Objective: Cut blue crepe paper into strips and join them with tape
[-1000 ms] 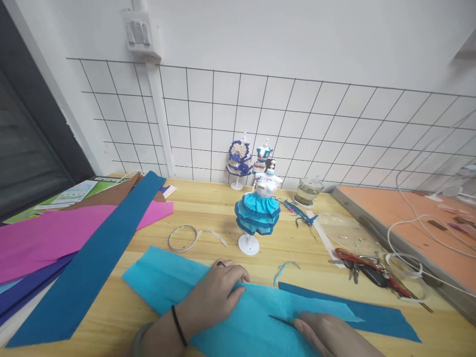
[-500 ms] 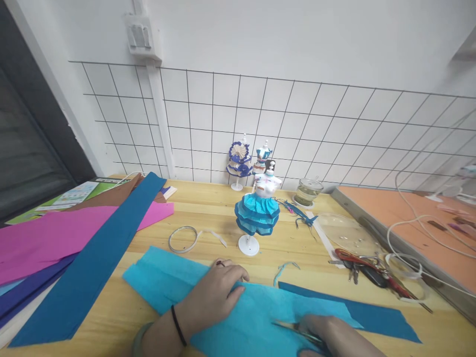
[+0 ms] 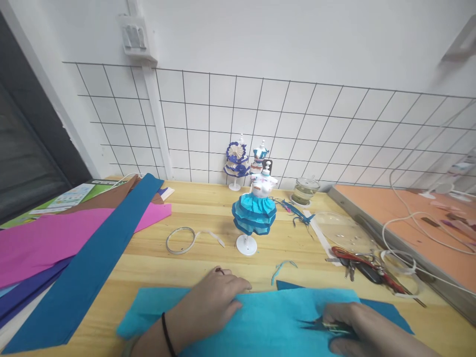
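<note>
A wide sheet of light blue crepe paper (image 3: 275, 327) lies across the front of the table. My left hand (image 3: 211, 302), with a ring and a black wrist band, rests on it with fingers stretched out, pressing it down near its far edge. My right hand (image 3: 360, 322) grips small scissors (image 3: 318, 325) over the right part of the sheet, their dark blades spread and pointing left. Partly beneath the sheet is a dark blue strip (image 3: 388, 315). Just beyond, a little dress form (image 3: 255, 215) wears a tiered blue paper skirt.
Behind stand two more dressed forms (image 3: 237, 161) and a glass cup (image 3: 305, 191). Crepe paper strips (image 3: 92, 258) are piled at left. A roll of tape (image 3: 181, 241) lies centre-left. Keys (image 3: 366, 270) and a raised orange board (image 3: 412, 213) are at right.
The light blue sheet has shifted and its far edge now runs straighter, covering more of the dark strip. My right hand moved right with the scissors, whose blades have spread. My left hand stayed nearly in place.
</note>
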Demonstrator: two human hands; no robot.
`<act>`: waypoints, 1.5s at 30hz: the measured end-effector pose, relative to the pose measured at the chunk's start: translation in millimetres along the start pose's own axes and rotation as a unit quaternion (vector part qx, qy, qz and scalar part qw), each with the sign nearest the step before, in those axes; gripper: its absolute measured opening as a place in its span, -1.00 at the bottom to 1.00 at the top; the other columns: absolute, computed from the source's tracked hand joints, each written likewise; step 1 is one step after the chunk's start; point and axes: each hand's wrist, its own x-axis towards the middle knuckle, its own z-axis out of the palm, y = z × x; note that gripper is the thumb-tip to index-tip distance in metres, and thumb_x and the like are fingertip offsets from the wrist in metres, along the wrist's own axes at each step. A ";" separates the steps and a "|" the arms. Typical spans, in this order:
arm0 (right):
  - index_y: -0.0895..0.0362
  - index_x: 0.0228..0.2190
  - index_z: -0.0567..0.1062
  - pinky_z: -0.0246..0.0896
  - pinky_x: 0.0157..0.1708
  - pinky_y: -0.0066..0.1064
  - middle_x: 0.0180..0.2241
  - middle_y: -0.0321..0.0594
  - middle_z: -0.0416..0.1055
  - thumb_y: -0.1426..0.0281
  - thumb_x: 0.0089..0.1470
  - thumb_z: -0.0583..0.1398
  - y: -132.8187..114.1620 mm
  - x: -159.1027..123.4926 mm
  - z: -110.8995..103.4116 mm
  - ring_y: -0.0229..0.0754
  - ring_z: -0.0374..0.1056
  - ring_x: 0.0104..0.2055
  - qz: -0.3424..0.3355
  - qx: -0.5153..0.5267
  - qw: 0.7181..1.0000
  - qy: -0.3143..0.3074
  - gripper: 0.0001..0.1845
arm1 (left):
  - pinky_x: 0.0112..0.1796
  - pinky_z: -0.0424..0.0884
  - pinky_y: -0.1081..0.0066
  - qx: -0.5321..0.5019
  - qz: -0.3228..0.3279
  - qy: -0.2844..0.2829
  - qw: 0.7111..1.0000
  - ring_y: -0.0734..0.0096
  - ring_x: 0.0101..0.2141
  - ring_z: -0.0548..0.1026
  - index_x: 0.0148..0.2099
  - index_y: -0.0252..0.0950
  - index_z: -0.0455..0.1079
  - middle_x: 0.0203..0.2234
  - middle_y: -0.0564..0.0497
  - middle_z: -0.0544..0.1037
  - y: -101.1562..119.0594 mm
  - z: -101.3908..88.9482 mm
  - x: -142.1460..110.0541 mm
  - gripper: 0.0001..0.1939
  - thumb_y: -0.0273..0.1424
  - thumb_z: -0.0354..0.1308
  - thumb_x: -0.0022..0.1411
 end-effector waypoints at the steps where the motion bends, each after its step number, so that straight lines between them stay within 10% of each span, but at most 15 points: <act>1: -0.04 -0.37 0.53 0.25 -0.28 -0.42 -0.32 -0.29 0.51 0.27 -0.15 0.22 1.6 0.0 -2.0 -0.03 0.38 -0.24 -0.003 0.000 1.000 0.002 -0.80 | -0.16 0.22 0.35 -0.006 0.001 -0.006 1.000 0.32 -0.20 0.40 -0.06 -0.18 0.31 -0.22 0.06 0.50 1.6 -0.6 -0.3 -0.69 -0.52 0.08 0.12; 45: 0.03 -0.39 0.52 0.20 -0.38 -0.45 -0.42 -0.26 0.47 0.04 0.09 0.00 -45.1 12.2 -1.3 -0.16 0.35 -0.38 -0.053 0.009 0.997 -0.047 -0.58 | -0.11 0.24 0.41 -0.103 -0.006 0.034 0.994 0.39 -0.18 0.41 -0.10 -0.24 0.39 -0.21 0.05 0.53 -7.8 7.0 1.0 -0.73 -0.51 0.04 0.13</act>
